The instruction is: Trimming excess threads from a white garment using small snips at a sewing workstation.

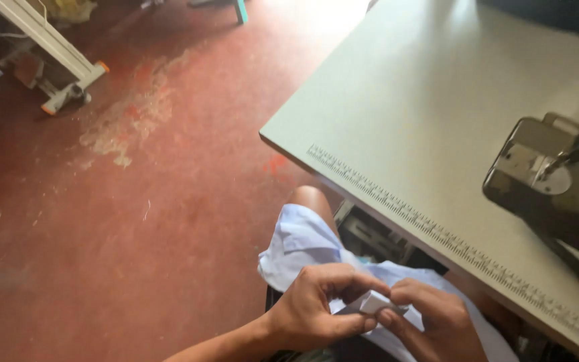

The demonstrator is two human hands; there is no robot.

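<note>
Both the left hand [319, 305] and the right hand [430, 315] pinch a small folded edge of pale blue cloth [303, 245] over the lap, near the table [437, 121]; judged step: folding, needing a firm crease.

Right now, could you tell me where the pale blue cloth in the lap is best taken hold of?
Probably at the small folded edge of the pale blue cloth, pinched from both sides: the left hand and right hand already meet there, while the rest drapes loose over the knee.

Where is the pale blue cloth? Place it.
Head view, bottom centre: the pale blue cloth lies on the person's lap, pinched by left hand and right hand, below the table edge.
</note>
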